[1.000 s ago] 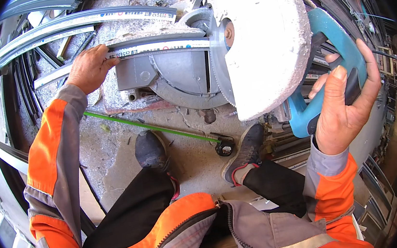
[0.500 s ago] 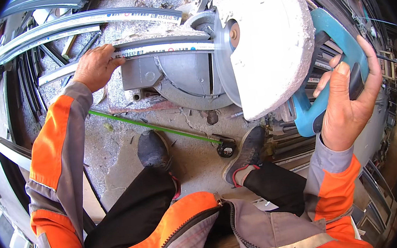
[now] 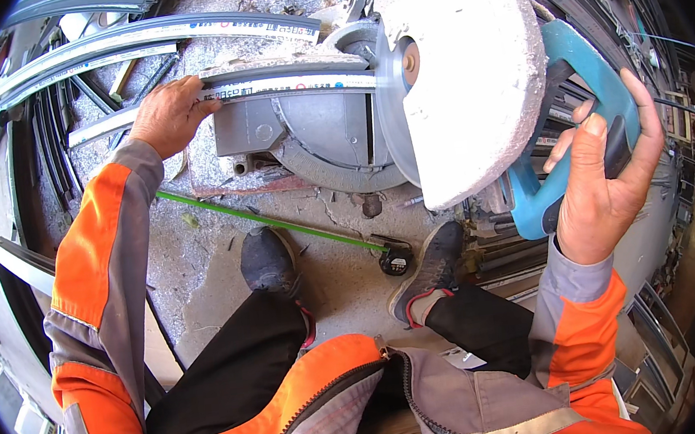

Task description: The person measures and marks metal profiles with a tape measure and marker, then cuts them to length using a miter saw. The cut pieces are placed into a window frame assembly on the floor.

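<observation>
The left hand (image 3: pixel 168 121) had its grip closed on a long metal strip (image 3: pixel 291 86), fingers over the far edge and thumb on the near side. The right hand (image 3: pixel 604 198) gripped the teal handle (image 3: pixel 571 49) of the saw, fingers curled around it and two fingertips showing inside its loop.

The strip was narrow and silver-grey, with a white printed band and a small red mark along its face. It lay across the grey saw base (image 3: pixel 321 131), one end running out left past the hand, the other reaching the round blade (image 3: pixel 394 110) on the right. A big white guard, rough and crusted at the rim, covered the blade's right side.

Farther off to the left lay similar banded strips (image 3: pixel 209 26). On the near side, a black tape measure (image 3: pixel 395 259) sat on the floor (image 3: pixel 320 279) between two dark shoes (image 3: pixel 267 261), its green tape (image 3: pixel 272 222) drawn out leftward.
</observation>
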